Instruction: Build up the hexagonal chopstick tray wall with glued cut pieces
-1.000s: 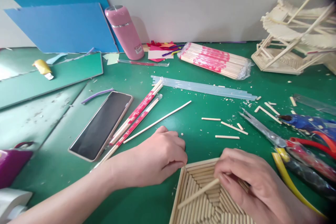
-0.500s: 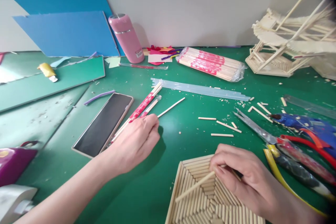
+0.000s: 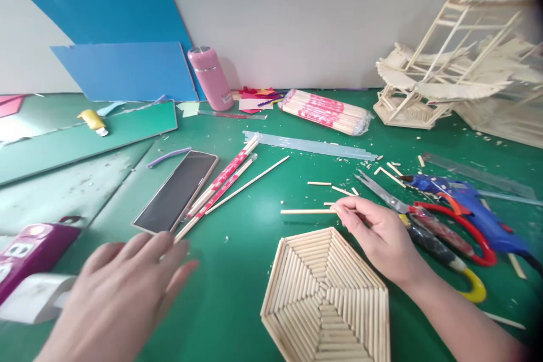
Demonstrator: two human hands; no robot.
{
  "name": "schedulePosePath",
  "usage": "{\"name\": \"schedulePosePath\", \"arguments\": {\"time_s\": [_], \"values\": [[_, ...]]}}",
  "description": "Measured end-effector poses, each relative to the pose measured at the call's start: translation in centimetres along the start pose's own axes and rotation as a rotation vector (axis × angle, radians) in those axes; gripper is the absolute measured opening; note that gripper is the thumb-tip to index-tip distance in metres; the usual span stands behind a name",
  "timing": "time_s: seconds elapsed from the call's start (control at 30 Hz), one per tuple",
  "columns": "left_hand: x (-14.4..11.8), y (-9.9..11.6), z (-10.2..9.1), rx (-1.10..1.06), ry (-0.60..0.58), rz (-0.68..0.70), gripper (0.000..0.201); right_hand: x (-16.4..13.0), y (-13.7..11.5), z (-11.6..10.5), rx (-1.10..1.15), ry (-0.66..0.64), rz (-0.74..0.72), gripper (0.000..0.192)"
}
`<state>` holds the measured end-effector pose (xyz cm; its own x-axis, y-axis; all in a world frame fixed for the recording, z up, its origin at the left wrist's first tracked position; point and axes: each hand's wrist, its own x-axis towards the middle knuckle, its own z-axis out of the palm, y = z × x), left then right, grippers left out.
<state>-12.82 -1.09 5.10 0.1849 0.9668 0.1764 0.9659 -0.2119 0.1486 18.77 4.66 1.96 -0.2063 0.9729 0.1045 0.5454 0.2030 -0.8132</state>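
Pale wood makes up nearly everything near the fingers; the right hand [image 3: 377, 235] pinches one end of a thin wooden stick [image 3: 307, 211] between thumb and fingertips, fingers closed on it, the stick lying level and pointing away to the left of them; just below those fingers sits a hexagonal panel of glued sticks [image 3: 326, 300], flat on the green mat [image 3: 246, 271], not touched by either hand; just right of the knuckles lie red-handled scissors [image 3: 424, 218] and, beyond them, a blue glue gun [image 3: 462, 203]; the left hand [image 3: 127, 288] hovers blurred with fingers spread and holding nothing; past its fingertips lie wrapped chopsticks [image 3: 220, 184] beside a dark phone [image 3: 176, 192].
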Motion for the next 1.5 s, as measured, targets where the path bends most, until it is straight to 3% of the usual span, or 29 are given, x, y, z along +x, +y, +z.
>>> {"name": "schedulePosePath", "arguments": {"time_s": [0.03,0.13,0.23,0.3,0.43,0.63,0.8,0.9,1.13,1.33,1.5], "values": [[-0.1,1.2,0.3,0.083,-0.023,0.058,0.026,0.0,0.0,0.0,-0.018,0.010,0.006,0.020],[-0.1,5.4,1.5,-0.018,-0.102,0.204,0.027,-0.1,0.0,0.2,-0.051,0.006,0.007,0.020],[0.4,8.5,2.8,-0.050,-0.161,0.183,0.024,-0.3,-0.2,0.4,-0.074,-0.007,0.006,0.020],[0.8,9.3,3.3,-0.049,-0.237,0.156,0.027,-0.3,-0.2,0.4,-0.080,-0.017,0.000,0.019],[2.0,9.1,3.7,-0.075,-0.304,0.147,0.029,-0.2,0.0,0.5,-0.081,-0.024,-0.022,0.019],[3.8,8.1,3.9,-0.094,-0.259,0.187,0.028,-0.2,0.8,0.0,-0.098,-0.021,-0.057,0.019],[4.6,7.4,3.6,-0.157,-0.316,0.275,0.027,-0.1,1.0,-0.9,-0.208,-0.159,-0.105,0.018],[5.6,7.3,3.2,-0.128,-0.337,0.260,0.028,-0.1,1.0,-1.1,-0.214,-0.150,-0.118,0.018],[8.0,8.2,3.6,-0.191,-0.327,0.230,0.023,-0.5,1.0,-0.5,-0.174,-0.157,-0.118,0.017],[7.6,7.8,5.4,-0.371,-0.226,0.195,0.018,-0.5,1.3,-0.4,-0.172,-0.199,-0.073,0.013],[7.6,7.5,5.8,-0.464,-0.210,0.200,0.012,-0.4,1.5,-0.7,-0.182,-0.217,-0.075,0.011]]}}
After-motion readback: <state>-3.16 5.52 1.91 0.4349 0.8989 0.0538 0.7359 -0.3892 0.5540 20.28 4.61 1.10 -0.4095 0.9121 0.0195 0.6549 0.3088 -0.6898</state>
